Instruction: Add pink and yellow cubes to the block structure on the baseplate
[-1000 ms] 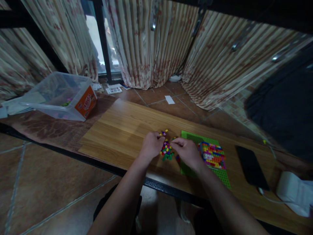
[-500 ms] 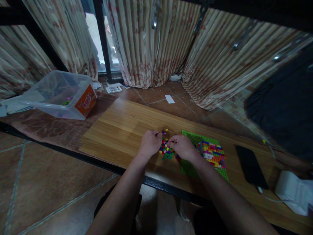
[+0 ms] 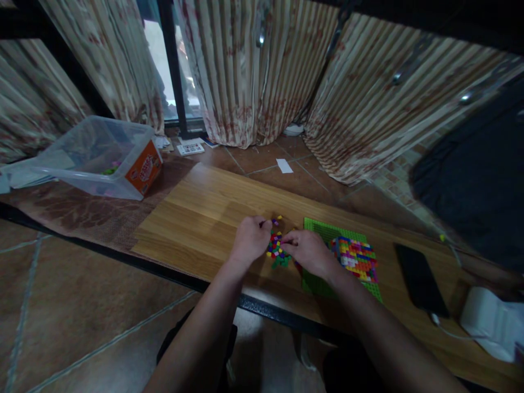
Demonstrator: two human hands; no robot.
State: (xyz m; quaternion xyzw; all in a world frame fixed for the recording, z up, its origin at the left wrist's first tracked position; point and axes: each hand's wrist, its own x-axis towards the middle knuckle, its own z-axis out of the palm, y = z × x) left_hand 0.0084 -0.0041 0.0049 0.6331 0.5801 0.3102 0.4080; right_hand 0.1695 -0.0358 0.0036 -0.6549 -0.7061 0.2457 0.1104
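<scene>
Pick lightly through the loose bricks (image 3: 275, 249) between left hand (image 3: 251, 238) and right hand (image 3: 308, 251), fingers narrow, any hold impossible to tell.

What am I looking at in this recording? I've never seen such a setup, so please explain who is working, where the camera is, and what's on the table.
There is no machine here: the left hand and right hand are a person's own, bare. Every picture comes from one camera on that person's head, looking forward and down.

The hands meet over a small pile of colorful bricks on the wooden tabletop. Beside it, partly under the right arm, is a green baseplate bearing a multicolored brick build. Farther right lies a dark phone-like slab with a cable; a clear bin stands at the left.

The fingers are bent close together, but whether either hand holds a brick is too small to tell.
</scene>
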